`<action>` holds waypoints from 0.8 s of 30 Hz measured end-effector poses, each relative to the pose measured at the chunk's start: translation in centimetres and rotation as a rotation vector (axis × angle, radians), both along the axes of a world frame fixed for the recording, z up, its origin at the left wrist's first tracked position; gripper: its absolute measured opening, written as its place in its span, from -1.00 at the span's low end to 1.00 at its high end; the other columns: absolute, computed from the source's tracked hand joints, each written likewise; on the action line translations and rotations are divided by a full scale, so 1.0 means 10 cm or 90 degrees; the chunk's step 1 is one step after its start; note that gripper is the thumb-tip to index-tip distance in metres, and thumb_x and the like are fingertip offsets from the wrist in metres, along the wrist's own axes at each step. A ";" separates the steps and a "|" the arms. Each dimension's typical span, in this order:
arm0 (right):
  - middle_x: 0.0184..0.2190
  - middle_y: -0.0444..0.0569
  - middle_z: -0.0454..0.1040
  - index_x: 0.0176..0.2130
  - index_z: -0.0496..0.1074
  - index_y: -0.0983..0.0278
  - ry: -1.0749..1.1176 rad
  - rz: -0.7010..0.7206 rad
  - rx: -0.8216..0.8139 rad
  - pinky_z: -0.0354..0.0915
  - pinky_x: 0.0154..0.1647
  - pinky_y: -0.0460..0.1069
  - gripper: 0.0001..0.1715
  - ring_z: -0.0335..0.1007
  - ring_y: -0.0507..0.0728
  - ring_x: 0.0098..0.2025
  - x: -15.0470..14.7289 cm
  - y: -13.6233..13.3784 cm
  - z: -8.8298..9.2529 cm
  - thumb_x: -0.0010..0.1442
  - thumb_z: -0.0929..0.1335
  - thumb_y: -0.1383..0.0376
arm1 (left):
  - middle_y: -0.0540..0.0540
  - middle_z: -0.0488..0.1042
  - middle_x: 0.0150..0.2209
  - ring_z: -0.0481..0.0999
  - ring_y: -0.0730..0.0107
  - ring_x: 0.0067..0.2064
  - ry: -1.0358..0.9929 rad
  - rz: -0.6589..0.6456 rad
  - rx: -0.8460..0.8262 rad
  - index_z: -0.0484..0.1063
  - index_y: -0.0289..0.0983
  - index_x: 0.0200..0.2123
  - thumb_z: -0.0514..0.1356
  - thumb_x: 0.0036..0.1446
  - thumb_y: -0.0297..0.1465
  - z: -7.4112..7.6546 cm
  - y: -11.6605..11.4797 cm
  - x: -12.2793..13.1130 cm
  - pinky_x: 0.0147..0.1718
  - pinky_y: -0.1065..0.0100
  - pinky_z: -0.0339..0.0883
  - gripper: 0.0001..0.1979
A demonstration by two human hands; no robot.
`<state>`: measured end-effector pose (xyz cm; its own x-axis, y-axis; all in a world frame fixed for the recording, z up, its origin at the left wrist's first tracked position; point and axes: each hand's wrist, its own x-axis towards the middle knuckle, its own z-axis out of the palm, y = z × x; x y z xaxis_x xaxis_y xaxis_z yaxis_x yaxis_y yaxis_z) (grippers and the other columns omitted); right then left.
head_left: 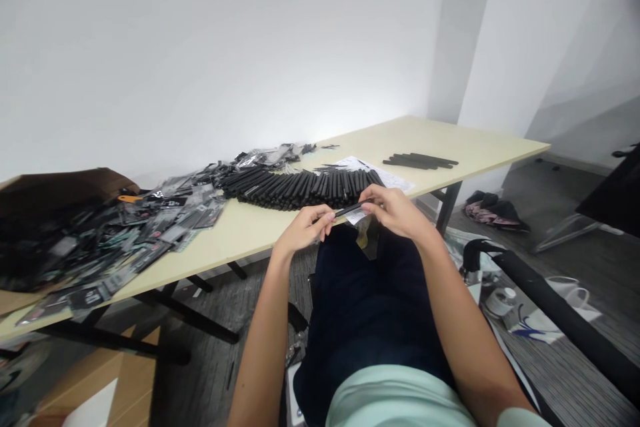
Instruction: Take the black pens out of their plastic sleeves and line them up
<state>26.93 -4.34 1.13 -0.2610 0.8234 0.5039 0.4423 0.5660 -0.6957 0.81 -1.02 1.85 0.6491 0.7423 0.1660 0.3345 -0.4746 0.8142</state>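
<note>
A thin black stick (pixel 350 208) is stretched between my two hands, just off the table's near edge and above my lap. My left hand (pixel 309 225) pinches its left end. At the other end, the fingers of my right hand (pixel 393 208) are closed on it. Right behind my hands lies a long row of similar black sticks (pixel 305 188), packed side by side on the table. What exactly the held stick is, I cannot make out.
A heap of small clear and black packets (pixel 185 213) covers the table's left part, beside an open cardboard box (pixel 75 180). Several longer black sticks (pixel 420 161) lie at the right, near white paper (pixel 400 180). A black armrest (pixel 550 293) is close on my right.
</note>
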 end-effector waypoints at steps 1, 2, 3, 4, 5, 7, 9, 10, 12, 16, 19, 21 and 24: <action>-0.35 -0.07 0.58 -0.14 0.44 0.23 0.001 0.002 0.009 0.27 -0.28 -0.01 -0.89 0.44 0.11 -0.40 0.01 0.00 -0.01 0.30 0.34 0.31 | 0.00 0.43 -0.48 0.44 0.48 -0.51 -0.001 0.000 -0.003 0.42 -0.32 -0.30 0.10 0.41 -0.06 0.00 0.00 0.00 -0.48 0.45 0.30 -0.57; -0.33 -0.07 0.57 -0.14 0.45 0.23 -0.001 0.002 0.016 0.27 -0.29 -0.01 -0.88 0.43 0.10 -0.40 0.01 0.00 -0.01 0.28 0.35 0.31 | 0.00 0.42 -0.49 0.43 0.49 -0.51 -0.002 0.001 -0.006 0.42 -0.32 -0.30 0.10 0.41 -0.06 0.01 0.00 0.00 -0.48 0.45 0.30 -0.56; -0.32 -0.06 0.57 -0.14 0.46 0.22 -0.004 0.000 0.019 0.26 -0.30 -0.01 -0.87 0.42 0.10 -0.40 0.02 0.00 -0.01 0.27 0.36 0.31 | 0.00 0.42 -0.49 0.43 0.49 -0.51 -0.004 0.004 -0.008 0.42 -0.32 -0.30 0.10 0.41 -0.06 0.01 0.00 0.01 -0.48 0.45 0.30 -0.56; -0.33 -0.06 0.57 -0.15 0.47 0.22 -0.008 -0.004 0.015 0.26 -0.32 -0.01 -0.87 0.41 0.10 -0.40 0.02 -0.01 -0.01 0.26 0.38 0.29 | 0.01 0.41 -0.50 0.43 0.48 -0.51 -0.004 0.006 -0.009 0.42 -0.32 -0.30 0.11 0.40 -0.05 0.01 0.00 0.01 -0.48 0.45 0.30 -0.56; -0.35 -0.07 0.56 -0.14 0.48 0.23 -0.010 -0.009 0.007 0.26 -0.33 -0.01 -0.84 0.40 0.10 -0.41 0.03 -0.02 -0.01 0.25 0.40 0.26 | 0.01 0.41 -0.50 0.43 0.48 -0.51 -0.004 0.009 -0.009 0.42 -0.32 -0.31 0.11 0.40 -0.05 0.01 0.00 0.01 -0.48 0.45 0.30 -0.55; -0.40 -0.08 0.56 -0.09 0.48 0.24 -0.010 -0.026 -0.019 0.25 -0.36 -0.01 -0.73 0.37 0.10 -0.46 0.03 -0.03 0.00 0.24 0.44 0.17 | 0.01 0.41 -0.51 0.43 0.48 -0.52 -0.001 0.011 -0.005 0.42 -0.32 -0.31 0.11 0.40 -0.04 0.01 0.00 0.02 -0.48 0.45 0.30 -0.55; -0.47 -0.09 0.53 -0.14 0.49 0.26 -0.024 -0.043 -0.048 0.21 -0.41 -0.02 -0.65 0.34 0.09 -0.51 0.02 -0.05 0.01 0.27 0.43 0.04 | 0.01 0.41 -0.51 0.43 0.48 -0.52 0.001 0.010 0.001 0.42 -0.32 -0.32 0.11 0.40 -0.04 0.00 -0.01 0.02 -0.48 0.45 0.31 -0.55; -0.52 -0.10 0.51 -0.22 0.50 0.27 -0.039 -0.043 -0.056 0.18 -0.42 -0.02 -0.60 0.32 0.08 -0.52 0.01 -0.05 0.03 0.31 0.39 -0.02 | 0.01 0.42 -0.50 0.43 0.48 -0.52 0.001 0.008 0.004 0.42 -0.32 -0.31 0.11 0.40 -0.04 0.00 -0.01 0.01 -0.48 0.45 0.31 -0.55; -0.60 -0.09 0.44 -0.41 0.45 0.26 -0.068 -0.030 -0.062 0.15 -0.44 -0.02 -0.44 0.31 0.08 -0.54 0.00 -0.06 0.05 0.40 0.27 -0.07 | 0.01 0.42 -0.50 0.43 0.48 -0.51 0.003 0.004 0.007 0.42 -0.32 -0.31 0.11 0.40 -0.04 0.00 -0.01 0.01 -0.48 0.46 0.31 -0.56; -0.59 -0.10 0.44 -0.43 0.43 0.25 -0.063 -0.009 -0.040 0.19 -0.39 -0.03 -0.47 0.34 0.08 -0.51 -0.01 -0.05 0.06 0.46 0.22 0.03 | 0.01 0.42 -0.50 0.43 0.48 -0.51 0.001 0.003 0.008 0.43 -0.32 -0.31 0.11 0.40 -0.04 -0.01 0.00 0.01 -0.48 0.46 0.30 -0.55; -0.52 -0.10 0.49 -0.22 0.47 0.24 -0.020 0.006 -0.027 0.25 -0.35 -0.02 -0.77 0.42 0.11 -0.46 0.00 -0.03 0.03 0.38 0.31 0.16 | 0.01 0.42 -0.52 0.43 0.48 -0.53 -0.002 0.010 -0.001 0.42 -0.32 -0.31 0.10 0.40 -0.03 -0.02 0.02 0.01 -0.49 0.46 0.29 -0.54; -0.45 -0.08 0.54 -0.12 0.48 0.24 0.010 0.017 -0.031 0.29 -0.33 -0.01 -0.81 0.46 0.13 -0.42 0.02 -0.02 0.01 0.33 0.34 0.21 | 0.01 0.42 -0.53 0.43 0.48 -0.54 -0.008 0.016 -0.013 0.42 -0.33 -0.32 0.09 0.40 -0.02 -0.03 0.03 0.02 -0.50 0.45 0.29 -0.52; -0.40 -0.06 0.56 -0.10 0.48 0.22 0.025 0.007 -0.034 0.29 -0.35 0.00 -0.80 0.45 0.13 -0.43 0.03 -0.01 0.00 0.30 0.37 0.19 | 0.00 0.40 -0.55 0.42 0.48 -0.55 -0.016 0.027 -0.023 0.41 -0.32 -0.37 0.06 0.40 0.00 -0.04 0.03 0.02 -0.50 0.45 0.28 -0.48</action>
<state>27.26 -4.44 1.08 -0.2502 0.8469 0.4693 0.4079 0.5318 -0.7422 1.05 -0.70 1.42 0.6125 0.7753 0.1544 0.3332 -0.4303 0.8390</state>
